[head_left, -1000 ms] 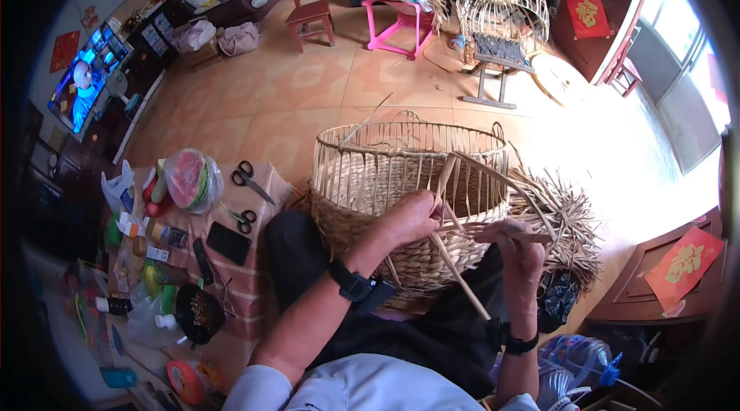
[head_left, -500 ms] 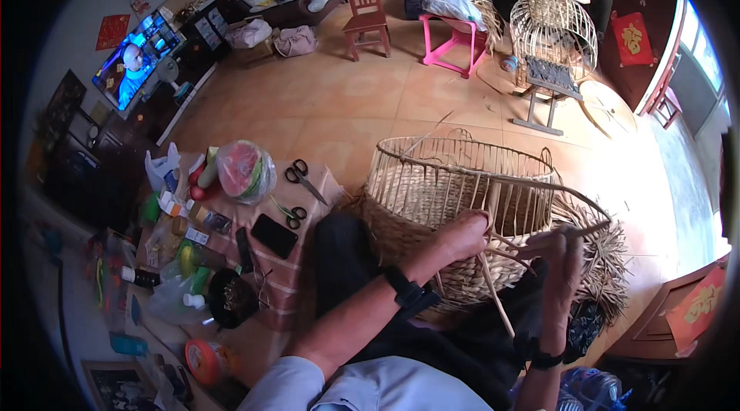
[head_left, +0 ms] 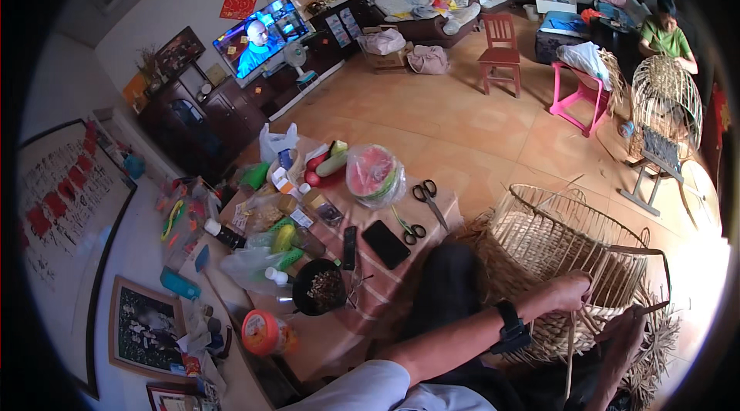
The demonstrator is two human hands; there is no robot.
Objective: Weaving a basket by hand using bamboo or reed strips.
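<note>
A half-woven straw basket (head_left: pixel 532 245) leans at my lap, its upper stakes bare and joined by a thin rim. My left hand (head_left: pixel 566 292) is closed in a fist at the basket's near side, around a straw strand at the top of the woven part. Close by on the right, my right hand (head_left: pixel 623 334) pinches another strand, which sticks out past its fingers. A loose flat strand (head_left: pixel 570 349) hangs down between the two hands. My fingertips are small and partly hidden here.
On the left a cloth-covered table (head_left: pixel 370 291) bears scissors (head_left: pixel 428 201), a phone (head_left: pixel 386 244), a wrapped watermelon (head_left: pixel 374 172) and a black bowl (head_left: pixel 320 288). Loose straw (head_left: pixel 659 349) lies right of the basket. Farther off, a person in green (head_left: pixel 671 41) works at another basket (head_left: pixel 664 95).
The view has swung left, so the basket, table and hands sit farther right in the picture. Both hands stay at the basket's near side, still holding strands.
</note>
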